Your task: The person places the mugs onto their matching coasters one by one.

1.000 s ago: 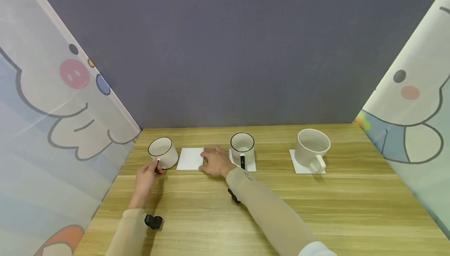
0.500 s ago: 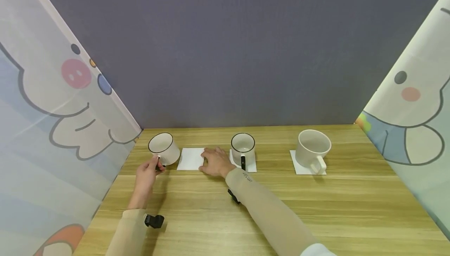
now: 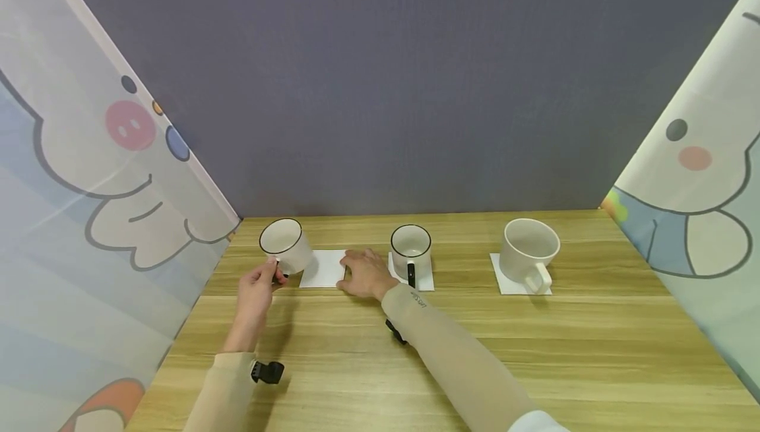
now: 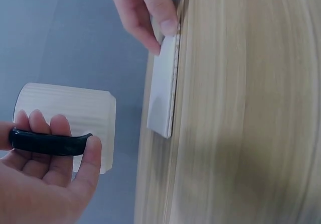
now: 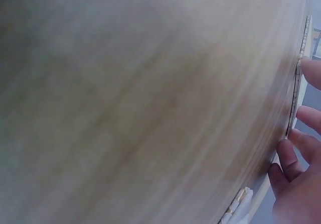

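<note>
My left hand (image 3: 256,290) grips the black handle (image 4: 47,142) of a white mug (image 3: 295,255) with a dark rim. In the left wrist view the mug's base stands off the table, its fingers curled round the handle. Just right of the mug lies a white square coaster (image 3: 323,270), its left edge partly overlapped by the mug in the head view. My right hand (image 3: 367,276) holds that coaster by its right side, thumb at the near edge and fingers over the far part. The left wrist view shows the coaster (image 4: 163,86) flat on the tabletop.
A similar black-rimmed mug (image 3: 411,245) stands on a coaster (image 3: 425,280) close beside the right hand. Farther right, a wider white mug (image 3: 525,250) sits on another coaster (image 3: 505,285). A dark panel (image 3: 415,89) rises behind the wooden table (image 3: 475,326).
The left hand has raised the mug and carried it right, up to the coaster's left edge. The right hand has stayed in place at the coaster.
</note>
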`<state>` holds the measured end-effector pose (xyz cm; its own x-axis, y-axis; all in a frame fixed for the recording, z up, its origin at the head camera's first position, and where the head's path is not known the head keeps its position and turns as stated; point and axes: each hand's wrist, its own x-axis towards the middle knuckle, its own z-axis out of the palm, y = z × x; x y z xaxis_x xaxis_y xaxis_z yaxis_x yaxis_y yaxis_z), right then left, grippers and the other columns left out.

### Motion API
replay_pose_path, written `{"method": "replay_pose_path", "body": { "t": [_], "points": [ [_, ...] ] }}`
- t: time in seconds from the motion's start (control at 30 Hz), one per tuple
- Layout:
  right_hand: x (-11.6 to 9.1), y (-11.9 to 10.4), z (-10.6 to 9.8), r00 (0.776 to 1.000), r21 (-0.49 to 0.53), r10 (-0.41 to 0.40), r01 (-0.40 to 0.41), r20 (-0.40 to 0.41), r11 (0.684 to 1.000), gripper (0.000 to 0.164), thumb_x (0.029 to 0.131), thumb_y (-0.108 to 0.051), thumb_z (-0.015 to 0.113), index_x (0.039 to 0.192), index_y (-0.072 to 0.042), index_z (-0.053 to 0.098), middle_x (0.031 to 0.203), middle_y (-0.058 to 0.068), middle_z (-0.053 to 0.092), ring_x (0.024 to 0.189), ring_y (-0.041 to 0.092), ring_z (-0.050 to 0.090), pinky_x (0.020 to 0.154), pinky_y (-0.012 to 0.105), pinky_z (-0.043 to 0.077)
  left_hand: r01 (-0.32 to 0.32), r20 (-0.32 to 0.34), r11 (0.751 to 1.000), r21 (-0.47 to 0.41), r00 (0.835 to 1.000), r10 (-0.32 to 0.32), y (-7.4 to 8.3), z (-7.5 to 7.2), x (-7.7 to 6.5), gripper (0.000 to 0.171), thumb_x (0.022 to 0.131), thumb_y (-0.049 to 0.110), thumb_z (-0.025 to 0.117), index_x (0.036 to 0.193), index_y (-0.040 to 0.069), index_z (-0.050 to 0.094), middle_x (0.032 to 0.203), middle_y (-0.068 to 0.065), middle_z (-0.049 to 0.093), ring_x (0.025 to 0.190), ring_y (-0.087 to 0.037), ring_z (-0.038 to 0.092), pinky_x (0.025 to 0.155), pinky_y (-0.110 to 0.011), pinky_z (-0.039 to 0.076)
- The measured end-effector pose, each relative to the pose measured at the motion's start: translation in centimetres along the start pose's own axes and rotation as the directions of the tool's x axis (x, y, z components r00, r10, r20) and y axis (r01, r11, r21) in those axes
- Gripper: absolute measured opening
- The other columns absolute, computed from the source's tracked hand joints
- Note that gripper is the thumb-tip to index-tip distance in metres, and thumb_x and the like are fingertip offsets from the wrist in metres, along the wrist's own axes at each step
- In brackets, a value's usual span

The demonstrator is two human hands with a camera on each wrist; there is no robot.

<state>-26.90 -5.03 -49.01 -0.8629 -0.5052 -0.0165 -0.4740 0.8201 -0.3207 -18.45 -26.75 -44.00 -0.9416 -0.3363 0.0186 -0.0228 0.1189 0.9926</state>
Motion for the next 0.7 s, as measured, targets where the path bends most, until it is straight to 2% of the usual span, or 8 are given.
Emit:
{"method": "replay_pose_path", "body": {
  "t": [0.2, 0.57, 0.7],
  "points": [
    [0.0, 0.1, 0.0, 1.0, -0.01, 0.0, 0.0, 0.001, 1.0, 0.054, 0.094, -0.053, 0.066, 0.14, -0.026, 0.061, 0.157, -0.005, 0.045, 0.115, 0.018, 0.051, 0.102, 0.033, 0.041, 0.005, 0.014, 1.0, 0.008, 1.0, -0.005, -0.4, 0.8, 0.0, 0.042, 0.108, 0.028, 0.052, 0.079, -0.001, 0.062, 0.08, -0.007, 0.061, 0.081, -0.017, 0.064, 0.083, -0.033, 0.058],
    [-0.1, -0.1, -0.1, 1.0, -0.006, 0.002, -0.002, -0.003, 1.0, 0.055, 0.093, -0.053, 0.066, 0.14, -0.026, 0.06, 0.157, -0.004, 0.045, 0.114, 0.017, 0.051, 0.103, 0.032, 0.041, 0.004, 0.006, 0.999, -0.031, 1.0, -0.004, -1.4, 2.5, 0.1, 0.042, 0.107, 0.025, 0.054, 0.078, -0.005, 0.061, 0.072, 0.0, 0.061, 0.075, -0.012, 0.063, 0.077, -0.027, 0.058],
    [-0.1, -0.1, 0.0, 1.0, -0.011, 0.004, -0.004, -0.008, 1.0, 0.057, 0.093, -0.053, 0.066, 0.141, -0.025, 0.059, 0.157, -0.003, 0.046, 0.116, 0.018, 0.051, 0.104, 0.033, 0.041, 0.004, 0.011, 1.0, -0.017, 1.0, -0.003, -1.7, 3.0, 0.1, 0.043, 0.108, 0.026, 0.053, 0.079, -0.006, 0.061, 0.072, 0.0, 0.061, 0.074, -0.011, 0.063, 0.077, -0.026, 0.057]
  ]
}}
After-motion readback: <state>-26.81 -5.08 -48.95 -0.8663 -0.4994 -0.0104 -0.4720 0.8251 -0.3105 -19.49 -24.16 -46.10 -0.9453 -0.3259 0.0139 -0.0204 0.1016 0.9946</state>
